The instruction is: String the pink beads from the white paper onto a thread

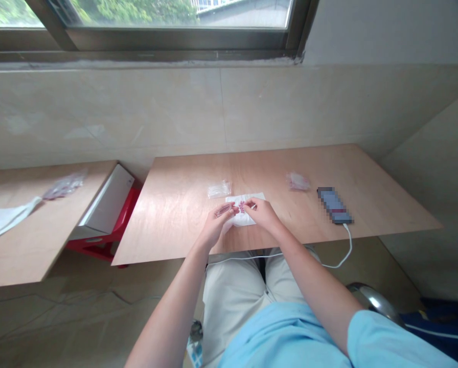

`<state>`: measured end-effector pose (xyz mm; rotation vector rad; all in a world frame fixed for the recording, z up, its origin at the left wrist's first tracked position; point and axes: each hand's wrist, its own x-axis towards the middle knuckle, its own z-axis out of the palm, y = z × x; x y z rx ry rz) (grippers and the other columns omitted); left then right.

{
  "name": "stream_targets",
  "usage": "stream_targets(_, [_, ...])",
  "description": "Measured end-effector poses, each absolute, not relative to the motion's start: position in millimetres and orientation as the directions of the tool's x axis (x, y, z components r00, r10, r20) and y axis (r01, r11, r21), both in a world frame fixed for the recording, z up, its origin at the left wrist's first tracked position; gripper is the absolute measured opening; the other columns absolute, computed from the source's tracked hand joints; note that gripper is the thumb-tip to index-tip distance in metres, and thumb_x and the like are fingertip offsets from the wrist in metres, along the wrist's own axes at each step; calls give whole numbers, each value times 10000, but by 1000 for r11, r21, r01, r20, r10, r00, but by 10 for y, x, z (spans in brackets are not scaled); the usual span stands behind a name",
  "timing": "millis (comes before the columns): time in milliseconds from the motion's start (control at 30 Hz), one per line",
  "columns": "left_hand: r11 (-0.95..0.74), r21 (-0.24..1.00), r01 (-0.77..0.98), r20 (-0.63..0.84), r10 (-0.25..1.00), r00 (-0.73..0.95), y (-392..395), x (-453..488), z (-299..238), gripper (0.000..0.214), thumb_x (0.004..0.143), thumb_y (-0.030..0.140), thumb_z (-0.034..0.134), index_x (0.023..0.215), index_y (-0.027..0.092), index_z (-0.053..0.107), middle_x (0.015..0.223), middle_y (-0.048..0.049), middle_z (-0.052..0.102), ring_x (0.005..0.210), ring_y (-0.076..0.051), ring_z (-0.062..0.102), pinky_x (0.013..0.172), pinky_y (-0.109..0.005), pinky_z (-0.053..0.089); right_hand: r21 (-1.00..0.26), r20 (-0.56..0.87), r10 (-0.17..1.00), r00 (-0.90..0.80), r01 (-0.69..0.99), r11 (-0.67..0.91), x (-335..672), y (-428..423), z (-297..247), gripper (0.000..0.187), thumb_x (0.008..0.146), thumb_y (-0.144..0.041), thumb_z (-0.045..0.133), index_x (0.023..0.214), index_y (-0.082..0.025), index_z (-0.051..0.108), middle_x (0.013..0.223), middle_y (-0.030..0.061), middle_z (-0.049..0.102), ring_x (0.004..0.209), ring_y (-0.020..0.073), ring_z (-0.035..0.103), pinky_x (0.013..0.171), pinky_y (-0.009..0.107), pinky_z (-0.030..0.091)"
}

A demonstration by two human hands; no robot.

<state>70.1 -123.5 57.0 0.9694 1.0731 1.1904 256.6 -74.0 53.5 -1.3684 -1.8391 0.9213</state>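
Note:
Over a folded white tissue (245, 213) on the plywood desk (167, 220), my left hand (216, 224) and my right hand (262, 213) meet. My left fingers pinch a small pinkish strip (224, 209). A little cluster of pink beads (242, 207) lies between the hands, with my right fingertips close to it. Whether they grip anything is too small to tell. Farther back lie a clear plastic bag (219, 189) and a plastic bag with pink contents (298, 181).
A phone (334, 205) lies at the desk's right, its white charging cable (346, 250) hanging over the front edge. To the left stand a second board (33, 250), a white box (110, 199) and a red stool (98, 249). Tiled wall and window lie behind.

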Motion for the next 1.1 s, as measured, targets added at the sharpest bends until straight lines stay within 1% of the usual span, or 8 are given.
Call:
stream_targets(267, [196,905,-377,-196,980,39,-1208,667,516,394,780,363,772,1117,180,679,1052,-112,723,1015,-241,685,899,-380,516,-624,60,959,-278,739,254,2585,-720,189,123,887,-232,636,958,-196,730,997,82,731,914,200,667,823,264,463])
stream_targets(567, [278,910,-309,-277,960,47,-1229,646,517,427,762,403,783,1119,203,662,1035,-109,714,987,-245,680,737,-310,524,-574,87,968,-236,782,242,2472,-742,155,83,871,-257,657,910,-202,706,982,79,714,877,191,658,768,260,448])
stream_targets(667, [258,928,-267,-255,966,47,-1228,661,529,398,766,405,779,1090,201,671,1021,-101,713,930,-226,681,723,-304,521,-707,76,973,-218,676,207,2490,-667,156,78,851,-255,647,837,-196,696,899,58,726,841,179,658,759,255,462])
stream_targets(800, [240,948,-208,-235,971,50,-1248,691,553,378,758,415,785,1055,204,685,1038,-97,713,897,-217,684,741,-319,527,-953,21,999,-38,300,31,2584,-480,299,228,886,-380,554,893,-175,653,808,42,702,610,142,607,554,236,452])
stream_targets(867, [240,956,-169,-234,971,55,-1263,711,569,381,757,422,791,1059,212,693,1072,-99,708,923,-226,683,755,-329,531,-990,8,997,78,139,-3,2624,-421,446,279,896,-418,520,967,-170,626,796,40,683,521,119,553,464,221,400])
stream_targets(933, [214,967,-139,-208,976,57,-1277,733,594,385,753,421,801,1061,211,704,1086,-107,709,964,-246,678,786,-347,535,-994,55,993,102,99,45,2626,-429,626,286,894,-419,529,997,-169,622,794,38,677,522,112,552,464,212,401])
stream_targets(1000, [172,977,-126,-164,984,76,-1286,751,627,390,754,413,807,1071,206,714,1096,-117,711,1014,-269,670,833,-369,533,-976,132,990,-43,168,137,2583,-501,814,261,881,-397,567,978,-171,652,785,33,686,572,120,586,523,215,440])
stream_targets(1100, [113,988,-106,-98,986,137,-1294,761,675,380,787,397,786,1108,207,714,1154,-119,704,1088,-278,653,927,-391,508,-894,165,901,-401,325,308,2492,-634,1031,179,853,-331,627,908,-186,717,759,20,711,669,147,639,629,231,466])
